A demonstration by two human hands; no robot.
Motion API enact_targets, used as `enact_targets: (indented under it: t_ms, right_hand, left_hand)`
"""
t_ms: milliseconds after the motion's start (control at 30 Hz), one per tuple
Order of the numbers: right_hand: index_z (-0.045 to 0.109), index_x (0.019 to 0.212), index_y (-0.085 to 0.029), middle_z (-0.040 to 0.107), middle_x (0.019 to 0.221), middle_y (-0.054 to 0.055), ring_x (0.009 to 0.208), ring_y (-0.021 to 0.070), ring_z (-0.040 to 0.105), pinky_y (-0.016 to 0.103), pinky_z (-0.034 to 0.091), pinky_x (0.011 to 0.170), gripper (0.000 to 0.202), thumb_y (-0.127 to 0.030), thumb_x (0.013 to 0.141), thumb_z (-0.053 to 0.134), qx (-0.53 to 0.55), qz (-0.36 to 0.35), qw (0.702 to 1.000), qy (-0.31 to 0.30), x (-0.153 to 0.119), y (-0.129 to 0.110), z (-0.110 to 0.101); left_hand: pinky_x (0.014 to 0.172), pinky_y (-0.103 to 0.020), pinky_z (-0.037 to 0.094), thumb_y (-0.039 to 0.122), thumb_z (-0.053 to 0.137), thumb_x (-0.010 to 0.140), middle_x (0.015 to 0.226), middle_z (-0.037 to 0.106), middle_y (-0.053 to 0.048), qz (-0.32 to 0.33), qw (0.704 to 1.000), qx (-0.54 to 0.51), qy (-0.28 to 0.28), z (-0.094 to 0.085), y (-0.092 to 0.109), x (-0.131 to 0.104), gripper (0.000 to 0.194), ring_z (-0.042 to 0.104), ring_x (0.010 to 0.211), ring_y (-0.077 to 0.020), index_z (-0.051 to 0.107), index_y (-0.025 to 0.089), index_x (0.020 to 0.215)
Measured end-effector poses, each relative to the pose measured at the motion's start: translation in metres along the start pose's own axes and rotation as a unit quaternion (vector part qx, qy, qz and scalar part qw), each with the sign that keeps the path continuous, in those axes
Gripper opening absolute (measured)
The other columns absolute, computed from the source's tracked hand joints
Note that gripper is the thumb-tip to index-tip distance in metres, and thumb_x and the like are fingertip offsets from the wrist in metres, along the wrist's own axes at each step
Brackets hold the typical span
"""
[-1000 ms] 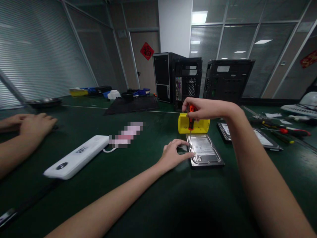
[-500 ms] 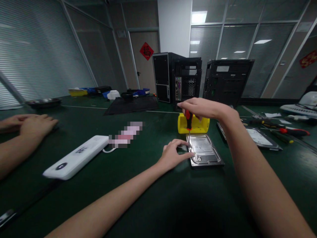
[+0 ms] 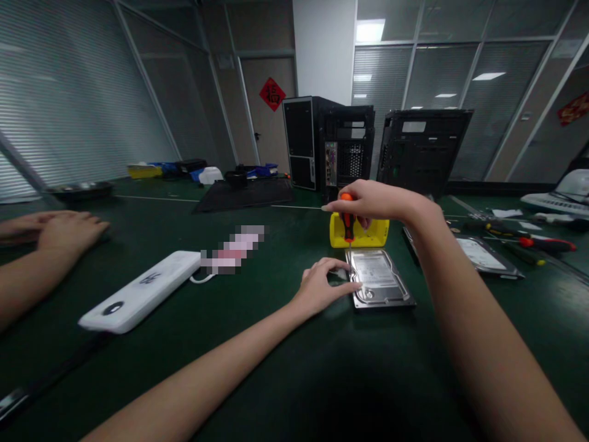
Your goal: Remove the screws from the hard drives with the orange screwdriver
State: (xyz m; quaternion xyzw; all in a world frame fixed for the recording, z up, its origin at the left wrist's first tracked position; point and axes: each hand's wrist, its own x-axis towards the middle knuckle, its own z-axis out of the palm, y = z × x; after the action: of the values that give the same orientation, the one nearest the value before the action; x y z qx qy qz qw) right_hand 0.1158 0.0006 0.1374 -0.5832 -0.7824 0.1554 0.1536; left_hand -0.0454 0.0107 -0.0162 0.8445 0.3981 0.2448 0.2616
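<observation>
A silver hard drive (image 3: 380,277) lies flat on the dark green table. My left hand (image 3: 321,283) grips its left edge, with the thumb on the near left part and the fingers by the far left side. Above that edge a red and black screwdriver (image 3: 348,228) stands almost upright, its shaft reaching down to the drive's left rim. My right hand (image 3: 368,199) holds the screwdriver's handle from above, and the orange cap shows between the fingers. Where exactly the tip sits is too small to tell. Just behind the drive is a yellow bin (image 3: 376,233).
A second hard drive (image 3: 483,256) and several tools, among them red-handled pliers (image 3: 547,244), lie on the right. Black computer cases (image 3: 426,150) stand behind. A white power bank (image 3: 142,291) lies on the left, near another person's hands (image 3: 69,233).
My right hand has shifted its fingers on the screwdriver, and the orange cap now shows. The handle has turned and leans slightly differently. My left hand and the drive stay put.
</observation>
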Motion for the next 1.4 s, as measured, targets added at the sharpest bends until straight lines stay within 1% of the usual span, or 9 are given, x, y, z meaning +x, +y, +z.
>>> enact_targets:
  t_ms: [233, 400, 567, 667, 800, 900, 1033, 1233, 1400]
  right_hand:
    - [0.056, 0.089, -0.015, 0.064, 0.089, 0.011, 0.053, 0.0128, 0.058, 0.024, 0.043, 0.045, 0.050, -0.061, 0.079, 0.042, -0.028, 0.012, 0.999, 0.023, 0.002, 0.001, 0.003]
    - [0.047, 0.104, -0.019, 0.061, 0.097, 0.009, 0.065, 0.0143, 0.060, 0.022, 0.047, 0.047, 0.030, -0.042, 0.084, 0.044, 0.041, -0.012, 0.999, -0.028, -0.005, 0.007, -0.002]
    - [0.044, 0.107, -0.019, 0.061, 0.097, 0.008, 0.069, 0.0128, 0.061, 0.019, 0.048, 0.053, 0.023, -0.022, 0.085, 0.044, 0.094, -0.014, 0.991, -0.095, -0.016, 0.005, -0.011]
    - [0.049, 0.104, -0.019, 0.061, 0.098, 0.008, 0.072, 0.0130, 0.061, 0.019, 0.048, 0.054, 0.020, -0.026, 0.085, 0.047, 0.091, -0.034, 0.991, -0.091, -0.015, 0.003, -0.011]
    - [0.056, 0.096, -0.016, 0.063, 0.092, 0.007, 0.065, 0.0118, 0.059, 0.021, 0.047, 0.053, 0.025, -0.037, 0.083, 0.050, 0.031, -0.066, 0.997, -0.018, -0.007, 0.003, -0.005]
    - [0.055, 0.101, -0.016, 0.062, 0.096, 0.006, 0.064, 0.0101, 0.058, 0.019, 0.045, 0.053, 0.024, -0.030, 0.083, 0.047, 0.011, -0.080, 0.997, 0.019, -0.003, 0.004, -0.002]
    - [0.053, 0.108, -0.018, 0.061, 0.100, 0.006, 0.074, 0.0114, 0.057, 0.018, 0.044, 0.058, 0.028, -0.025, 0.084, 0.044, 0.006, -0.071, 0.997, 0.021, -0.004, 0.005, -0.002]
    - [0.056, 0.099, -0.018, 0.061, 0.096, 0.007, 0.076, 0.0140, 0.056, 0.021, 0.042, 0.058, 0.037, -0.048, 0.080, 0.049, -0.016, -0.074, 0.997, 0.026, -0.002, 0.005, 0.000]
    - [0.052, 0.107, -0.019, 0.059, 0.100, 0.006, 0.075, 0.0125, 0.057, 0.019, 0.042, 0.055, 0.029, -0.031, 0.081, 0.050, 0.010, -0.080, 0.997, 0.013, -0.001, 0.007, 0.001]
  left_hand:
    - [0.097, -0.043, 0.031, 0.064, 0.058, 0.067, 0.113, 0.057, -0.002, 0.002, 1.000, -0.003, -0.002, 0.000, 0.001, 0.000, 0.052, 0.048, 0.111, -0.0263, 0.061, 0.027, 0.102]
    - [0.096, -0.044, 0.031, 0.063, 0.057, 0.067, 0.113, 0.057, -0.002, 0.002, 1.000, -0.004, -0.002, -0.001, 0.001, -0.002, 0.050, 0.049, 0.110, -0.0262, 0.061, 0.027, 0.101]
    - [0.097, -0.043, 0.031, 0.063, 0.058, 0.067, 0.113, 0.057, -0.002, 0.002, 1.000, -0.002, -0.003, -0.002, -0.001, -0.002, 0.049, 0.048, 0.111, -0.0259, 0.062, 0.026, 0.100]
    - [0.097, -0.043, 0.031, 0.063, 0.058, 0.067, 0.113, 0.057, -0.002, 0.003, 1.000, -0.003, -0.005, -0.002, -0.001, -0.001, 0.050, 0.048, 0.111, -0.0262, 0.062, 0.026, 0.100]
    - [0.097, -0.043, 0.031, 0.064, 0.057, 0.068, 0.113, 0.057, -0.002, 0.010, 1.000, -0.003, -0.010, -0.002, 0.000, -0.001, 0.049, 0.048, 0.111, -0.0260, 0.061, 0.027, 0.100]
    - [0.096, -0.043, 0.032, 0.063, 0.057, 0.068, 0.112, 0.058, -0.002, 0.012, 1.000, -0.003, -0.009, -0.002, 0.002, -0.001, 0.048, 0.049, 0.110, -0.0258, 0.062, 0.026, 0.098]
    - [0.096, -0.043, 0.032, 0.063, 0.057, 0.068, 0.112, 0.058, -0.003, 0.006, 1.000, -0.001, -0.008, -0.002, 0.004, -0.002, 0.048, 0.049, 0.110, -0.0265, 0.062, 0.026, 0.098]
    - [0.095, -0.043, 0.032, 0.063, 0.057, 0.067, 0.112, 0.058, -0.002, 0.004, 1.000, 0.002, -0.004, -0.001, 0.003, -0.001, 0.048, 0.049, 0.110, -0.0263, 0.062, 0.027, 0.099]
    - [0.095, -0.043, 0.032, 0.063, 0.057, 0.068, 0.112, 0.057, -0.002, 0.010, 1.000, 0.004, -0.005, -0.001, 0.001, -0.001, 0.048, 0.048, 0.111, -0.0265, 0.062, 0.027, 0.099]
